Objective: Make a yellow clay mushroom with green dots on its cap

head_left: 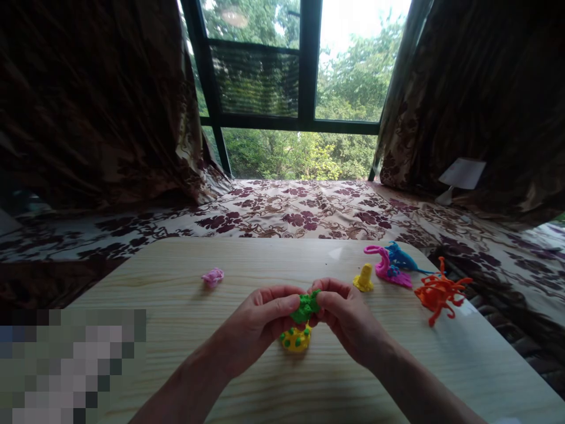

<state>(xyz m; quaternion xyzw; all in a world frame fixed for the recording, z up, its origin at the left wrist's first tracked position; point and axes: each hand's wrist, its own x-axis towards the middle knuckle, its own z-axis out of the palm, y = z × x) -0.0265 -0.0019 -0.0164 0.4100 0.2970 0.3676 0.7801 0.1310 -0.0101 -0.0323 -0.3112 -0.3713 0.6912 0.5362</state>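
Observation:
A lump of green modelling clay (304, 308) is held up between my two hands, over the middle of the table. My left hand (265, 309) pinches its left side between thumb and fingers. On the other side, my right hand (339, 306) grips the clay with its thumb and fingertips. Just below the lump, a rounded yellow clay piece with green dots (295, 340) sits on the table, its upper part hidden by the green clay and my fingers.
On the pale wooden table (185, 359) lie a pink clay lump (213, 277) at left and, to the right, a yellow clay stub (364, 279), a magenta curled figure (388, 268), a blue figure (402, 257) and an orange many-armed figure (441, 292). A white lamp (462, 174) stands beyond.

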